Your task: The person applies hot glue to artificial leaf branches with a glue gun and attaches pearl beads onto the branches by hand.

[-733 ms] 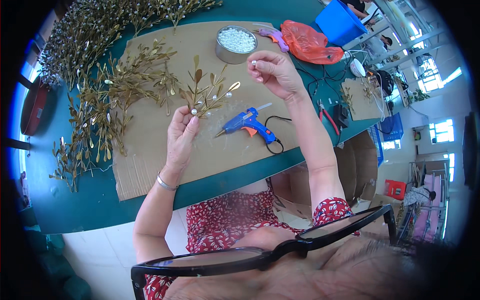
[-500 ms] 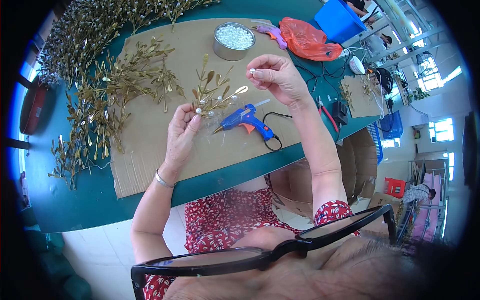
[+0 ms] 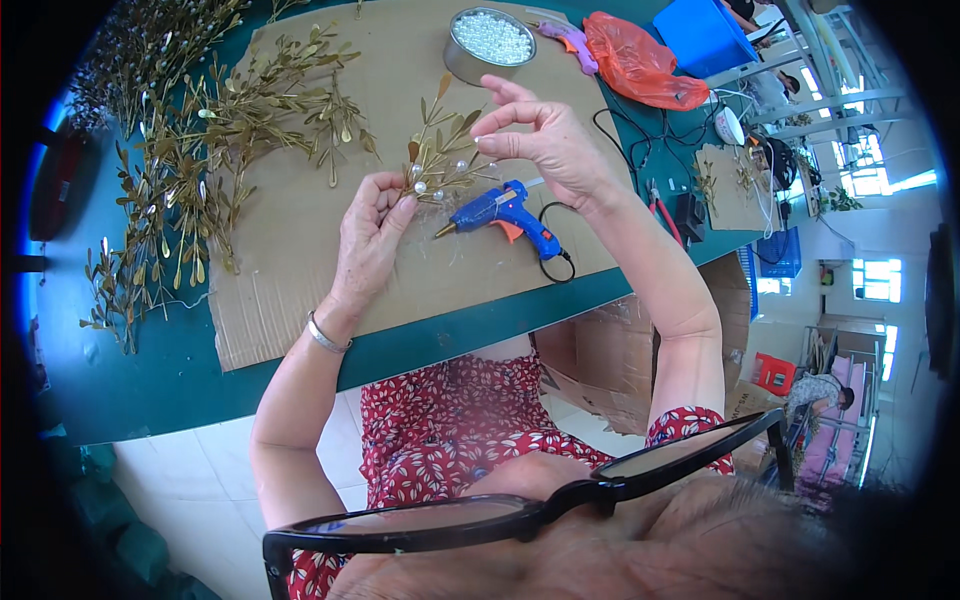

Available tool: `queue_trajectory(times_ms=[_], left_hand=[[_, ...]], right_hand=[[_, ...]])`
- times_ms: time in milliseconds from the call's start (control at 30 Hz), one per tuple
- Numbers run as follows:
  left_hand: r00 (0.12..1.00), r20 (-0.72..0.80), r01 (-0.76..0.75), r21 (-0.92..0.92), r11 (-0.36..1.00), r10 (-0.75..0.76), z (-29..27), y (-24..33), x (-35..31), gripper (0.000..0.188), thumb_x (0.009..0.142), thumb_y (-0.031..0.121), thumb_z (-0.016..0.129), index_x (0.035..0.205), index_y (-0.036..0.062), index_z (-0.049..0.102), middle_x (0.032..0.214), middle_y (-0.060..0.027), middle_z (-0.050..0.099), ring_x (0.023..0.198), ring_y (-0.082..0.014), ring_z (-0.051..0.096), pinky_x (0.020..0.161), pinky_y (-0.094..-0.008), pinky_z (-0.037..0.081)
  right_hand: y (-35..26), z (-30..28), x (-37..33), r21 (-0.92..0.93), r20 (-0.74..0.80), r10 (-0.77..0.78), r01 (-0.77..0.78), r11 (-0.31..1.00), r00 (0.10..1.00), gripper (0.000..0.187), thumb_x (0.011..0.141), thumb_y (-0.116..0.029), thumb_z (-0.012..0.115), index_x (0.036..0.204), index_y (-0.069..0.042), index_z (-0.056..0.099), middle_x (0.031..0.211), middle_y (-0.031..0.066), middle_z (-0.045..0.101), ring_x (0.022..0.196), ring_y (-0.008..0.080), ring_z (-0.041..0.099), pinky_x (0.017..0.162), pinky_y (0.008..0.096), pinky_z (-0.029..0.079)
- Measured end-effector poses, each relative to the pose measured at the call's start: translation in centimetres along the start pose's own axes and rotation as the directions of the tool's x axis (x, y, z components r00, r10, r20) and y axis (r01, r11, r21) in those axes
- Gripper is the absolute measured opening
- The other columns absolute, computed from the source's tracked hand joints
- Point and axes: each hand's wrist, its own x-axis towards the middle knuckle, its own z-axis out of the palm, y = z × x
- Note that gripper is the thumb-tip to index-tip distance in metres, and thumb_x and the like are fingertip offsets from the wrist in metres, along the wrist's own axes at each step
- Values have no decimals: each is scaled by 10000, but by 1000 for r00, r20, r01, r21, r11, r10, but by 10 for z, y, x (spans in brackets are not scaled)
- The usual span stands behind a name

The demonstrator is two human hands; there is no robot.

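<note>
My left hand (image 3: 368,240) is closed round the stem end of a gold leaf spray (image 3: 432,160), which has several white pearl beads on its twigs. Thumb and forefinger of my right hand (image 3: 560,150) pinch together beside the upper right leaves, with a small white pearl bead (image 3: 479,142) partly showing at their tips; the other fingers are raised. Below the spray, a blue hot glue gun (image 3: 508,214) lies on the cardboard sheet (image 3: 300,310), its nozzle pointing left. A round metal tin (image 3: 468,66) full of white pearls stands beyond my right hand.
Gold leaf sprays (image 3: 215,130) pile up along the left of the green table (image 3: 400,372). To the far right lie a pink glue gun (image 3: 572,42), a red plastic bag (image 3: 640,70), a blue bin (image 3: 703,38), cables and red-handled pliers (image 3: 664,212). A cardboard box (image 3: 612,350) stands below the table edge.
My right hand has moved left with the pearl bead, from apart from the spray to beside its leaves. My left hand keeps hold of the spray. The whole view has shifted slightly.
</note>
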Motion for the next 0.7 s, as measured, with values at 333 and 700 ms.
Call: queue_trajectory(times_ms=[333,700], left_hand=[[1000,17,22,81,996,-23,0,-7,-2,194,945,54,499,1128,0,464,914,1,553,841,-44,507,789,-198,435],[999,-29,-33,120,992,37,1,-13,-1,190,905,67,558,1072,12,488,775,-23,575,699,-77,475,648,-228,418]], right_hand=[[13,11,1,189,93,43,-60,980,995,221,675,-3,761,888,-32,712,1491,113,252,1365,280,245,971,365,440],[13,13,-2,200,85,56,-72,977,995,229,661,22,764,876,-39,716,1485,114,254,1348,269,276,966,360,450]])
